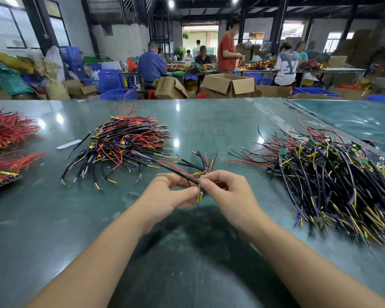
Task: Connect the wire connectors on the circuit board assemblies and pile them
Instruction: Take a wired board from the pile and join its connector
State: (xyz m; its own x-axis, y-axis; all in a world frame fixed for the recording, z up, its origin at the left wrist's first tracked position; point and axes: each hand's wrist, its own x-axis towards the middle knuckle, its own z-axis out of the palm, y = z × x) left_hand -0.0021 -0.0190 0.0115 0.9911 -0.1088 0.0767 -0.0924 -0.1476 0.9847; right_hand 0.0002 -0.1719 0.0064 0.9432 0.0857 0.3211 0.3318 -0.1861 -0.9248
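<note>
Left hand [176,192] and right hand [225,187] pinch one wire bundle [200,167] – mid-join | left pile [125,143] likely done | right pile [333,181] – likely pending

You find one partly legible marking: large dark letters, apparently "Y" and "V", on the back of a worker's white shirt [287,65]. Carton [168,86] print is unreadable.

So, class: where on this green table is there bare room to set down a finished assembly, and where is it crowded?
Bare table lies between the middle wire pile and the right pile of board assemblies, and beyond both. The near-left stretch below the red wire bundles is also free. It is crowded around both hands.
</note>
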